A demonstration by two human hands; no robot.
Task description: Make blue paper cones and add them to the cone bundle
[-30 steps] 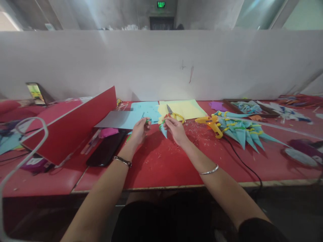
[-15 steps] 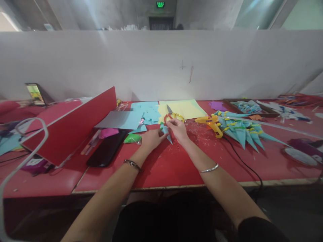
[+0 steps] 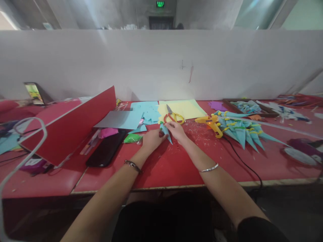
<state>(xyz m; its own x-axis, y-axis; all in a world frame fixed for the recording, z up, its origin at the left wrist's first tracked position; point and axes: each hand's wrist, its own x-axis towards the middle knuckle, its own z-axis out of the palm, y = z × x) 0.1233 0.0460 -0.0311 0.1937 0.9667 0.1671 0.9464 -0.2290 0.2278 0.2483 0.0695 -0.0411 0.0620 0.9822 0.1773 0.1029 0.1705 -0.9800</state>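
I have the left hand (image 3: 153, 138) pinched nearly closed on a small blue paper cone (image 3: 169, 135), right hand (image 3: 178, 132) with fingertips drawn together near its green upper end. Cone between both hands, low at the red table (image 3: 164, 171); contact, can't tell. Scissors (image 3: 173, 114) just beyond, green packet (image 3: 132, 138) left, glue gun (image 3: 214, 126) right

Soft, flat light greys the wall (image 3: 151, 64), with hazy glare streaks above its left and right, a sign (image 3: 160, 4) glowing green over its middle, faint shadows along its foot and gloom far below.
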